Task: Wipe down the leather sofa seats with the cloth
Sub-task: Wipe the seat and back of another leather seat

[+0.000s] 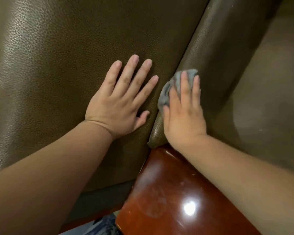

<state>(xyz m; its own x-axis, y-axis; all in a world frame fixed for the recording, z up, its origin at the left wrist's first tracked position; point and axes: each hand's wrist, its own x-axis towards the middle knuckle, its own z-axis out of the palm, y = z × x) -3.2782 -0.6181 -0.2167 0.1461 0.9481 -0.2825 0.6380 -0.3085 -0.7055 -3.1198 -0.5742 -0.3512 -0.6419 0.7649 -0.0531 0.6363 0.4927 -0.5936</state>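
A brown leather seat cushion [66, 68] fills the left and middle of the head view. My left hand [119, 97] lies flat on it with fingers spread and straight. Beside it a padded leather armrest roll [215, 53] runs from the lower middle up to the top right. My right hand [183, 111] presses a crumpled grey cloth [166, 94] against this roll, close to the seam with the cushion. Its fingers lie straight over the cloth, which sticks out above and to the left of them.
A glossy reddish wooden arm end [168, 192] sits below the roll, with a bright light glare on it. A second brown leather surface [268, 92] lies at the right. Blue fabric [102, 226] shows at the bottom edge.
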